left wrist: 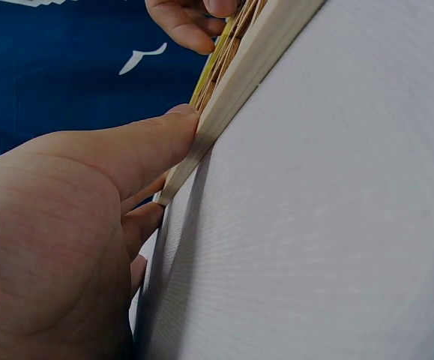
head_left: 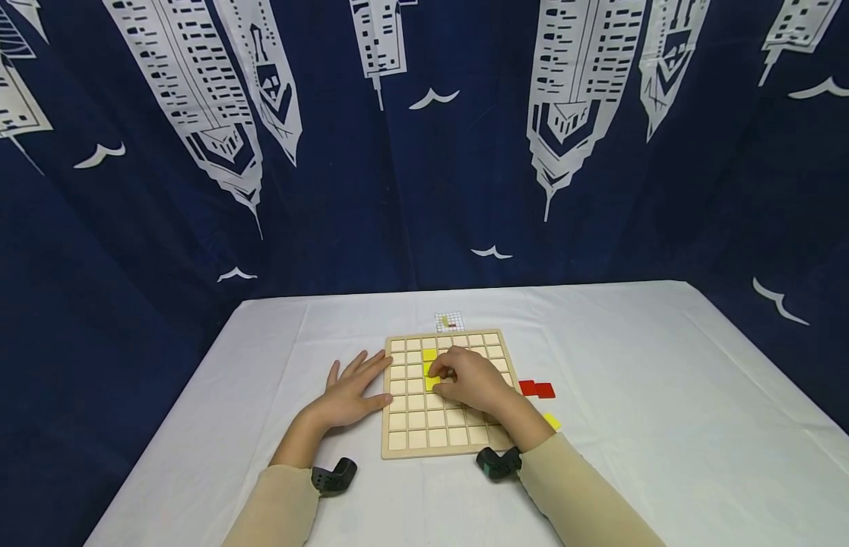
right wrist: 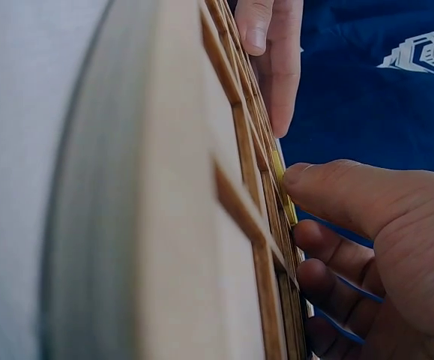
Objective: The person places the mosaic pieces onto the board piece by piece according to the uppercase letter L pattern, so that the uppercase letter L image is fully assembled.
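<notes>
A light wooden grid board (head_left: 386, 425) lies on the white table. Yellow square tiles sit in one column of its cells, the far one (head_left: 429, 355) in plain sight. My right hand (head_left: 472, 380) is over the board, thumb and forefinger pinching a yellow tile (head_left: 431, 384) at the near end of that column. In the right wrist view, the thumb touches the yellow tile (right wrist: 289, 210) and the other fingers are curled. My left hand (head_left: 345, 399) rests against the board's left edge with fingers spread, thumb and fingertips touching the wooden rim (left wrist: 224, 105).
Two red tiles (head_left: 545, 390) lie right of the board, one overlapping the other. A loose yellow tile (head_left: 552, 422) is partly hidden by the right forearm. Behind the board lies a small printed grid card (head_left: 449, 322). A dark blue curtain (head_left: 410, 228) hangs behind the table.
</notes>
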`<state>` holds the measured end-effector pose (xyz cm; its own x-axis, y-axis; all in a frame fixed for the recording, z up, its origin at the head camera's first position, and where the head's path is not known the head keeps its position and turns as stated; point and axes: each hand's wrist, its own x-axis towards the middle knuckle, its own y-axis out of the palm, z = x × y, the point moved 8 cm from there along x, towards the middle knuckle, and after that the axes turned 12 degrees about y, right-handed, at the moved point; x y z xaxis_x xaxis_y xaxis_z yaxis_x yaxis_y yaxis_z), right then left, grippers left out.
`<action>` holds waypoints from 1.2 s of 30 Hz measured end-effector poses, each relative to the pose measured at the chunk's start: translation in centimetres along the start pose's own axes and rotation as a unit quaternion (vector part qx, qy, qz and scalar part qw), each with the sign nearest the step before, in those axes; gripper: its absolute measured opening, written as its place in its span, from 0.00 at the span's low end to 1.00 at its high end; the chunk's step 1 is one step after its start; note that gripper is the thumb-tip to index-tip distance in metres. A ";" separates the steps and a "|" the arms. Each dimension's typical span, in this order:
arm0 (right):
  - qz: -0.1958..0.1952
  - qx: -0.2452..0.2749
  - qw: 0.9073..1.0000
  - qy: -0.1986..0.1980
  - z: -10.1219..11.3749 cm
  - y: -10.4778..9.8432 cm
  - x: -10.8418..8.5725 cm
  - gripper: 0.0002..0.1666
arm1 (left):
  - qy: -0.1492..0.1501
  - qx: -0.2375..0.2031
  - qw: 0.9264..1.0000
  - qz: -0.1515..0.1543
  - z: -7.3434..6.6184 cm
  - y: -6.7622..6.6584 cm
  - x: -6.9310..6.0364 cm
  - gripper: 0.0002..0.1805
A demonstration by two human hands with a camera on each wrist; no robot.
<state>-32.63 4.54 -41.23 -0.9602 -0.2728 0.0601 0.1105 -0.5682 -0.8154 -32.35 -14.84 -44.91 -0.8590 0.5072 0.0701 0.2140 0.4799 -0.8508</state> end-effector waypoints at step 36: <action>-0.022 0.079 0.996 0.015 -5.0 -8.4 -3.1 0.08 | 0.002 -0.009 1.000 -0.002 -0.2 -0.2 -0.1 0.38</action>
<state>-31.90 14.03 -37.45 -0.9719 -0.2232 0.0748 0.1050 -0.6955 -0.7108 -32.24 -14.83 -44.63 -0.8579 0.5082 0.0757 0.2193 0.4954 -0.8405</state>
